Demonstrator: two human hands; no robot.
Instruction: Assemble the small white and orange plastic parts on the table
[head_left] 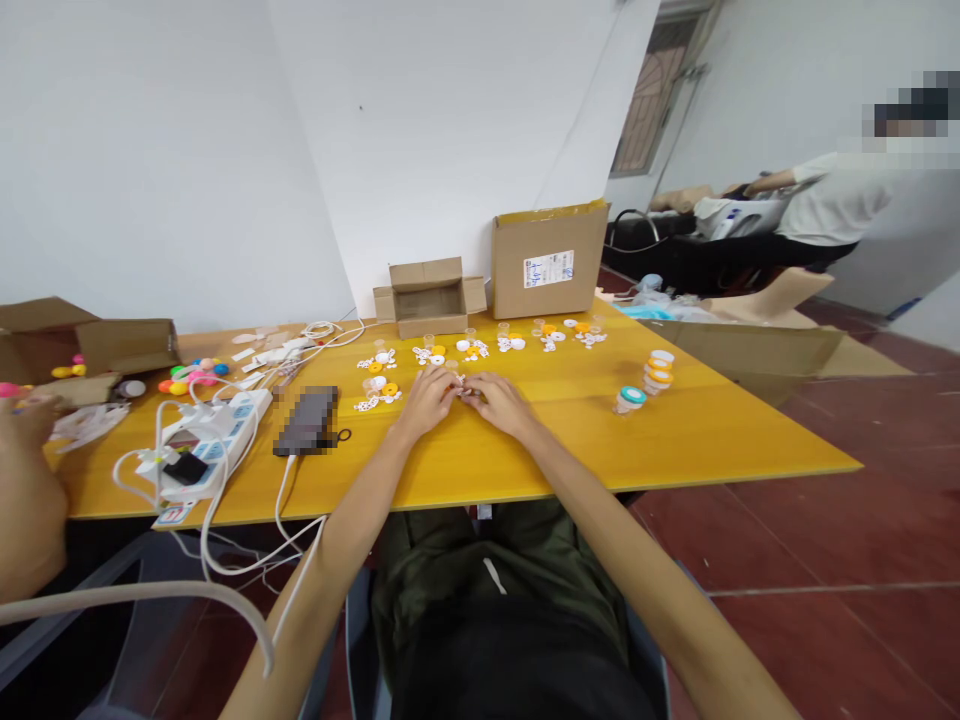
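My left hand (429,402) and my right hand (501,403) meet over the near middle of the table. The fingers of both are bent and pinched together around small whitish pieces (460,381), too small to name. Beside my left hand lies a group with a clear cup, an orange ring-like lid (390,389), a white disc (379,383) and small white spotted pieces (367,405). Similar groups sit in a row beyond my hands, with white spotted pieces (591,340) at the right end. Right of my hands stand a teal-lidded jar (631,398) and stacked orange-and-white-lidded jars (659,372).
An open small carton (430,300) and a taller cardboard box (551,262) stand against the wall. Left are a phone (307,420), a power strip (225,450) with cables, and colourful balls (196,376). Another person's arm (28,490) enters at far left; a person sits at back right.
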